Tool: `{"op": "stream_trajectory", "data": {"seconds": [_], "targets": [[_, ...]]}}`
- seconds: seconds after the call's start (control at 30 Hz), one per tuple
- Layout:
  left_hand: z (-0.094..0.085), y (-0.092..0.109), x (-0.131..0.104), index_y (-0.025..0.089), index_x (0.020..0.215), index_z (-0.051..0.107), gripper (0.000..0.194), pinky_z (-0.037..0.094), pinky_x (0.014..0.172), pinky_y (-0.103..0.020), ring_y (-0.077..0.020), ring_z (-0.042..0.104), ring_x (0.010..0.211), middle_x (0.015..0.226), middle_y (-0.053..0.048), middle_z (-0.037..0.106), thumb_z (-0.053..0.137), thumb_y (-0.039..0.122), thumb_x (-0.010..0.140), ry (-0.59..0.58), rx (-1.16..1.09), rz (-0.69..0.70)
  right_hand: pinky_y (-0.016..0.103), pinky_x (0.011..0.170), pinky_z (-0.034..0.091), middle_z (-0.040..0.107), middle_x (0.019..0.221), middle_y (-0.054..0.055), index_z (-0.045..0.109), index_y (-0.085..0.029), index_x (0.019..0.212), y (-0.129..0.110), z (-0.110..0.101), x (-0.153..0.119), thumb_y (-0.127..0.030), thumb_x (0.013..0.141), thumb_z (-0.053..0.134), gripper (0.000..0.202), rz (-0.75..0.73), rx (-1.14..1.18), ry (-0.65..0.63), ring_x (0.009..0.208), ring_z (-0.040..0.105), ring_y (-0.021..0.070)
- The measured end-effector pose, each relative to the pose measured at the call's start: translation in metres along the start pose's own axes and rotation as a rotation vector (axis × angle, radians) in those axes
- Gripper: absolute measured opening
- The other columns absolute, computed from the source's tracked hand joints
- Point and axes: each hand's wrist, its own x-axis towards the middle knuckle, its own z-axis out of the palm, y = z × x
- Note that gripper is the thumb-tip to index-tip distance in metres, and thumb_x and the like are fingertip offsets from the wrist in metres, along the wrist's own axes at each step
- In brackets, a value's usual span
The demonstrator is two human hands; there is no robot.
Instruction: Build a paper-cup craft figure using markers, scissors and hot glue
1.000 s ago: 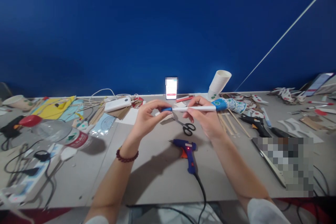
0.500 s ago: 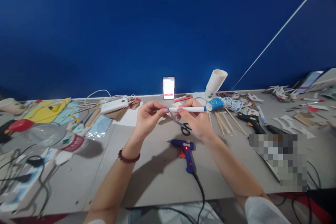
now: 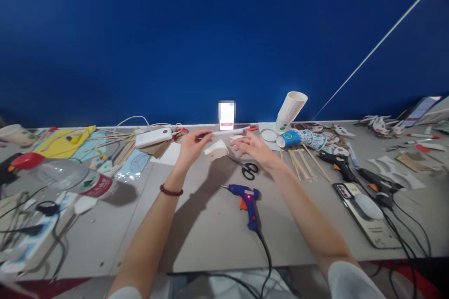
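My left hand (image 3: 192, 150) is closed in a pinch on one end of a white marker (image 3: 224, 133), held level above the far part of the table and blurred by motion. Close to the marker's other end is my right hand (image 3: 255, 150), its fingers apart; whether it touches the marker I cannot tell. Between the hands, a small white paper piece (image 3: 216, 149) lies on the table. Black-handled scissors (image 3: 249, 170) rest just below my right hand. Nearer to me lies a blue glue gun (image 3: 248, 196), its red light lit.
A lit phone (image 3: 226, 116) stands against the blue wall. To the right are stacked paper cups (image 3: 292, 108), blue patterned cups (image 3: 303, 139), wooden sticks (image 3: 302, 163) and another phone (image 3: 366, 217). A plastic bottle (image 3: 70, 175) and a power strip (image 3: 42, 238) lie left.
The marker has shifted left and slightly away with my left hand. My right hand's fingers have spread from their pinch on it. The paper piece and scissors show more fully.
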Motion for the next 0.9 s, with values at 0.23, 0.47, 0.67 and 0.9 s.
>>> {"op": "stream_trajectory", "data": {"seconds": [0.23,0.47,0.67,0.9], "targets": [[-0.028,-0.078,0.021,0.014,0.084,0.071,0.027,0.052,0.077,-0.031,-0.0199,0.068,0.076,0.076,-0.005,0.072,0.060,0.037,0.078,0.269,0.354,-0.169,0.034,0.075,0.052,0.068,0.102,0.007,0.063,-0.019,0.100,-0.002,-0.072,0.027,-0.034,0.081,0.061,0.024,-0.304,-0.531,0.508,0.086,0.063,0.0189],[-0.022,-0.095,0.012,0.018,0.087,0.072,0.024,0.048,0.082,-0.035,-0.0246,0.065,0.089,0.091,-0.008,0.073,0.059,0.037,0.081,0.195,0.599,-0.186,0.039,0.089,0.045,0.054,0.129,0.017,0.057,-0.017,0.121,-0.027,-0.139,0.055,-0.016,0.085,0.042,0.038,-0.292,-1.206,0.819,0.105,0.058,0.0251],[-0.019,-0.104,0.009,0.019,0.084,0.070,0.014,0.046,0.091,-0.038,-0.0293,0.056,0.111,0.107,-0.011,0.067,0.058,0.027,0.082,0.122,0.724,-0.109,0.043,0.081,0.047,0.064,0.112,0.020,0.065,-0.013,0.117,-0.046,-0.175,0.074,-0.024,0.090,0.045,0.034,0.082,-1.489,0.720,0.100,0.061,0.0320],[-0.011,-0.081,0.010,0.018,0.109,0.065,0.035,0.047,0.094,-0.035,-0.0246,0.059,0.106,0.112,-0.011,0.064,0.059,0.040,0.083,-0.083,0.576,0.008,0.041,0.081,0.047,0.070,0.097,0.019,0.074,-0.011,0.097,-0.054,-0.191,0.084,-0.018,0.083,0.058,0.023,0.142,-1.476,0.673,0.095,0.064,0.0305]]}}
